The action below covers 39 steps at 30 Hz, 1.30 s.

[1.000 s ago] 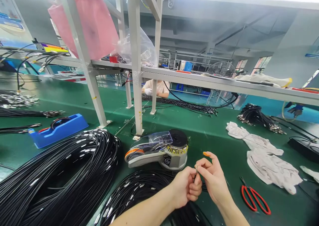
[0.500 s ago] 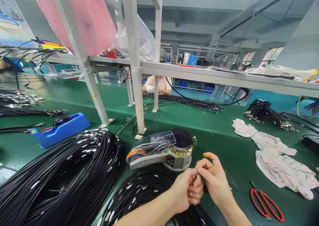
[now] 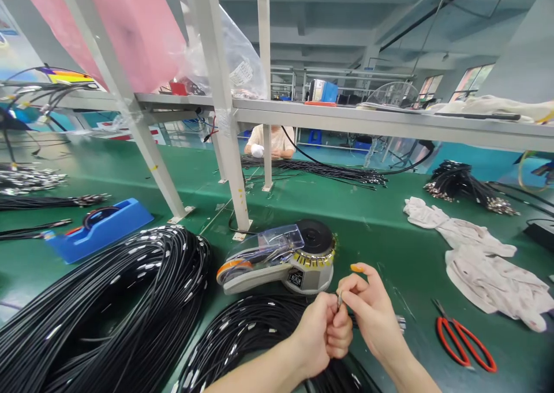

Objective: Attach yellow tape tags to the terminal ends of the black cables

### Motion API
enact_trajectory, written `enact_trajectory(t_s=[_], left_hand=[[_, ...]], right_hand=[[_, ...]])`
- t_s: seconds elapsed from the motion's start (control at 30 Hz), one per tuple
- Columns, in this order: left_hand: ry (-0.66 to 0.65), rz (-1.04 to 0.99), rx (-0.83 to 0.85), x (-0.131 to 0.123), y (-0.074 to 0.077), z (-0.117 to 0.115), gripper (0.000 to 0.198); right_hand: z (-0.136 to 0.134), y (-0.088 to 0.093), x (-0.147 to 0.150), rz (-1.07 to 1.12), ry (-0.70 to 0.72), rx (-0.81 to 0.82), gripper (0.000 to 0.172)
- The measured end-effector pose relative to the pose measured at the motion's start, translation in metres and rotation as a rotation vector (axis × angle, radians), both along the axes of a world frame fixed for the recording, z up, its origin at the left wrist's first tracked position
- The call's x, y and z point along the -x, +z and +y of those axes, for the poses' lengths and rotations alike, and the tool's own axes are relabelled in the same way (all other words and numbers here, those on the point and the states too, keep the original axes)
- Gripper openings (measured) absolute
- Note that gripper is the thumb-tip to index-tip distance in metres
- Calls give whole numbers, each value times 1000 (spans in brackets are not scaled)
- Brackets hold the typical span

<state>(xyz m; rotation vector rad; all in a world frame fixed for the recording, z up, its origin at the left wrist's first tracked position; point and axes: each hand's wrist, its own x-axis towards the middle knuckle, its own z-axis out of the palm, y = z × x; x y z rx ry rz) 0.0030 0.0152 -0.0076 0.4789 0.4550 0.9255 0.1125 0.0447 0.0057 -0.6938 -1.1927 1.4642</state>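
Observation:
My left hand (image 3: 322, 332) is closed in a fist round the end of a black cable, just above a coil of black cables (image 3: 255, 341) on the green bench. My right hand (image 3: 372, 315) pinches the small metal connector tip (image 3: 340, 298) that sticks up from the left fist, forefinger raised. Both hands touch each other right in front of the grey automatic tape dispenser (image 3: 281, 257).
A large bundle of black cables (image 3: 104, 306) lies at the left, a blue tape holder (image 3: 97, 228) behind it. Red-handled scissors (image 3: 465, 338) and white cloth gloves (image 3: 485, 263) lie at the right. Shelf posts (image 3: 225, 122) rise behind the dispenser. Another person sits across the bench (image 3: 270, 142).
The view has shifted slightly; both hands stay together on the cable end, with hardly any movement.

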Motion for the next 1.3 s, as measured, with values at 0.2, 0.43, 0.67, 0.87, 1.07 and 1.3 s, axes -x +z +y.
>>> enact_trajectory(t_s=[0.2,0.43,0.67,0.87,1.07,1.3], left_hand=[[19,20,-5,-2,0,-2,27],[70,17,-7,-4,1,-5,25],[13,20,-15,1,0,-2,24],[174,81,-103,2,4,-4,11],[428,271,-193,4,12,-8,22],[491,444,-166,2,14,-12,24]], right_hand=[[-3,2,1,-6,-9,-16,40],[-2,2,1,1,7,-7,39],[-2,0,0,8,15,-23,39],[2,0,-2,25,-26,-3,33],[-3,0,-1,-1,13,72,20],[-14,-1,4,52,72,143,21]])
